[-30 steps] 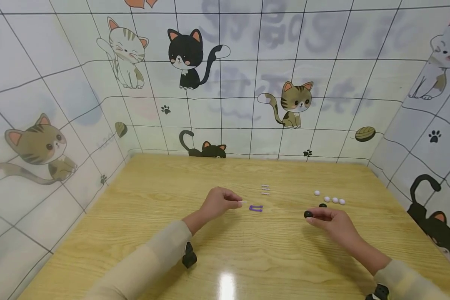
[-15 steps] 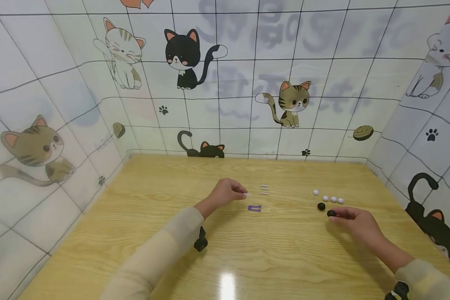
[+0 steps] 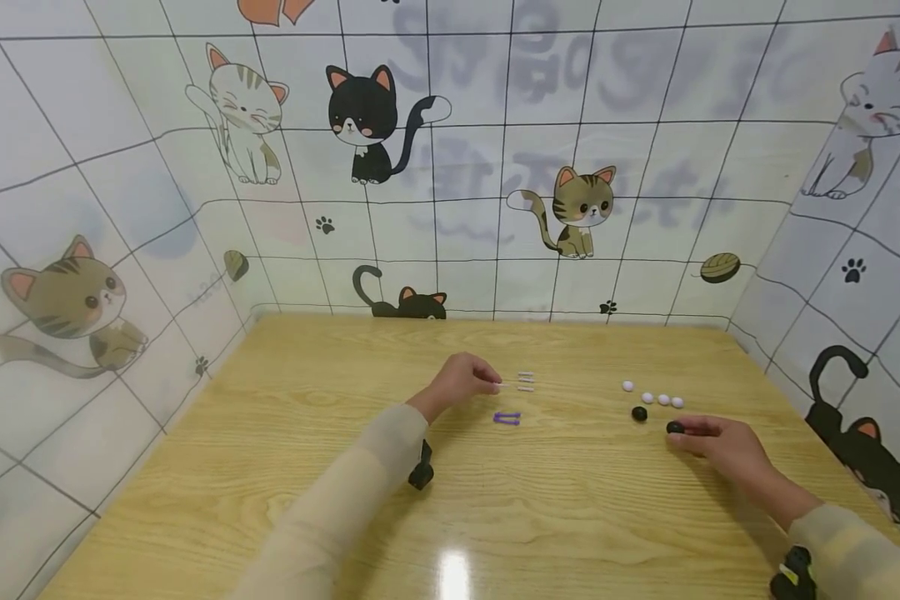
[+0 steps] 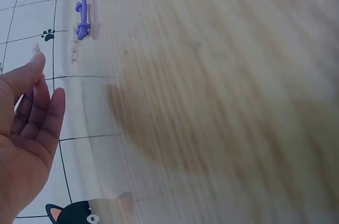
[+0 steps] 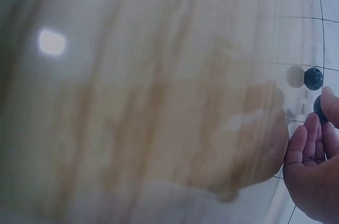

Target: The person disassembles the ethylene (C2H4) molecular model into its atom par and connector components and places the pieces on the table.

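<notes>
Between thumb and fingertips, my left hand (image 3: pixel 461 382) pinches a small white stick (image 4: pixel 36 48) with a knobbed end. Just right of those fingertips, several similar white sticks (image 3: pixel 526 381) lie in a short row on the table. Two purple sticks (image 3: pixel 507 418) with knobs at their ends lie nearer to me. My right hand (image 3: pixel 731 448) pinches a shiny black ball (image 5: pixel 319 108) low over the table. A second black ball (image 3: pixel 639 414) rests on the table to its left. Behind it are several white balls (image 3: pixel 663 400), three of them in a row.
The light wooden table (image 3: pixel 390 517) reflects a bright spot of light near its front. Cat-print sheets (image 3: pixel 465 167) with a grid pattern stand around its back and sides. A black camera (image 3: pixel 422 468) is strapped to the left wrist.
My left hand has moved right and away from me with the white stick, up to the white row. My right hand has carried its black ball to the right, past the other black ball.
</notes>
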Demonstrator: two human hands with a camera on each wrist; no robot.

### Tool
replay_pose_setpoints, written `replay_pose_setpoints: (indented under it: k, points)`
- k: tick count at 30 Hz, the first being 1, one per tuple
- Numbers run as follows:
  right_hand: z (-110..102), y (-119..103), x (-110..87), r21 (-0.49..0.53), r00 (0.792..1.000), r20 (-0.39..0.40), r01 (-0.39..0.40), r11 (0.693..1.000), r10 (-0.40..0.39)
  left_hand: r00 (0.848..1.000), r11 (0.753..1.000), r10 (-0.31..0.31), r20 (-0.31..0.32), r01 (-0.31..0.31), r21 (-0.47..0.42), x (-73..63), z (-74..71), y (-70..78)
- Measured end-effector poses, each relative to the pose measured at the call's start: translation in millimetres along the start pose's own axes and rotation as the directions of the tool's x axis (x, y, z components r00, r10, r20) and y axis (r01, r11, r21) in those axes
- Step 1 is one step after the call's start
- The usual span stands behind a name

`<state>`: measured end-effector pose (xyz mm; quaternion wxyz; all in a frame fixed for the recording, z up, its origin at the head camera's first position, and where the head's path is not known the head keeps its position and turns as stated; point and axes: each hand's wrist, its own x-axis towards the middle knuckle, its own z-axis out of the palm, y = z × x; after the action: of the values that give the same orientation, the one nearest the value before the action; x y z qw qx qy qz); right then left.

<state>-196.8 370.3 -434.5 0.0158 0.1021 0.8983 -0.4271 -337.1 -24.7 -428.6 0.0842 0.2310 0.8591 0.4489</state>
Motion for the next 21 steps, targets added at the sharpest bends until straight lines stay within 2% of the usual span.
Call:
replay_pose_setpoints:
  k: [5, 13, 21]
  points:
    - [1.5, 3.0, 2.3, -0.014, 1.000, 0.001, -0.001, 1.000, 0.001, 0.999, 0.999, 0.021, 0.025, -0.020, -0.028, 10.6, 9.9, -2.6]
    - [6.4, -0.9, 3.2, -0.050, 0.998, -0.002, 0.060, 0.997, -0.060, 0.997, 0.999, 0.017, 0.073, -0.014, -0.033, 21.3, 18.1, -4.3]
    - [9.7, -5.5, 1.5, -0.065, 0.999, -0.027, 0.039, 0.997, -0.040, 0.995, 1.000, -0.001, 0.096, 0.003, -0.019, 30.9, 21.5, -4.4]
